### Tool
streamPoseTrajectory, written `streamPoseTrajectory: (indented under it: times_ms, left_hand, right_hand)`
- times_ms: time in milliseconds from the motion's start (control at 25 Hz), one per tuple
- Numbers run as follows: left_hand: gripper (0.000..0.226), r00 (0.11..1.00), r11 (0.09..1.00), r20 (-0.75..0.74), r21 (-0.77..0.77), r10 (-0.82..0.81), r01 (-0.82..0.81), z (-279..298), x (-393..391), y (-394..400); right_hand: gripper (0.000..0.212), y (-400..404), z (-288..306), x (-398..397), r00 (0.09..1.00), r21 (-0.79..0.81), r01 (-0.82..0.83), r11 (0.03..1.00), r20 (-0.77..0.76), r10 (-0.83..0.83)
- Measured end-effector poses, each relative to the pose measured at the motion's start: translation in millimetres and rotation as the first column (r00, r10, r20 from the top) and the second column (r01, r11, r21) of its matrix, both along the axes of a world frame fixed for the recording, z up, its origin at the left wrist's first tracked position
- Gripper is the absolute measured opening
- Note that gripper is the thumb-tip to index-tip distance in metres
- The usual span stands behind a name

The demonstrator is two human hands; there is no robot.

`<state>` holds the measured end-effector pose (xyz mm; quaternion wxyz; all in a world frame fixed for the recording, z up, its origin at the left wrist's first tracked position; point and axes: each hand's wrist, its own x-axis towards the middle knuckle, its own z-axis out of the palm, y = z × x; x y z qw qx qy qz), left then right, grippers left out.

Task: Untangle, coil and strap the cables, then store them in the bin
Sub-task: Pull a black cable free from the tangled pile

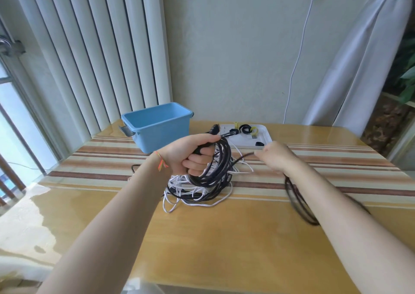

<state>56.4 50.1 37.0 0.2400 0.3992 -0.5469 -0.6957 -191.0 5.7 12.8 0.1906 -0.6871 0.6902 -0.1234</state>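
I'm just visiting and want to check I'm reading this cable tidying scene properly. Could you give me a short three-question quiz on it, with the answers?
1. True or false: the blue bin already has coiled cables showing inside it.
2. Which hand grips the black cable coil? A) left hand B) right hand C) neither
3. Fill in: the straps lie on a white ____ beside the bin.

Key:
1. False; no cables show in the part of the bin's inside that is visible.
2. A; the left hand has its fingers curled round the coil, while the right hand pinches a black strand.
3. tray.
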Motion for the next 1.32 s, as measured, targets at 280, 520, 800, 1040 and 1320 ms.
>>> streamPoseTrajectory:
  times_ms: [280, 520, 800, 1040, 1320]
  left_hand:
    - [0.059, 0.922, 0.922, -0.070, -0.054, 0.380, -0.384, -19.5, -56.3, -1.3]
    - [0.070, 0.885, 0.871, -0.116, -0.159, 0.451, -0.465, -20.5, -67.9, -3.2]
    - [0.039, 0.799, 0.815, -0.253, -0.064, 0.545, -0.576, -12.3, -76.1, 3.2]
    - [0.040, 0.536, 0.784, -0.605, 0.265, 0.588, -0.561, -10.2, -57.5, -13.6]
    - [0.048, 0.510, 0.989, -0.858, 0.121, 0.061, 0.084, -6.7, -4.5, -12.4]
  right_hand:
    - [0.027, 36.4, 23.0, 55.7, 0.693, -0.094, -0.141, 0.986, 0.702, 0.166]
    - [0.022, 51.3, 21.1, 57.9, 0.676, -0.333, -0.065, 0.941, 0.679, 0.287]
    - [0.020, 60.2, 18.7, 63.5, 0.873, -0.440, -0.145, 0.886, 0.365, 0.324]
    - [0.012, 61.8, 10.3, 44.5, 0.822, -0.010, -0.362, 0.932, 0.468, 0.324]
    - [0.032, 33.0, -14.3, -6.8, 0.582, 0.276, -0.716, 0.642, 0.743, 0.330]
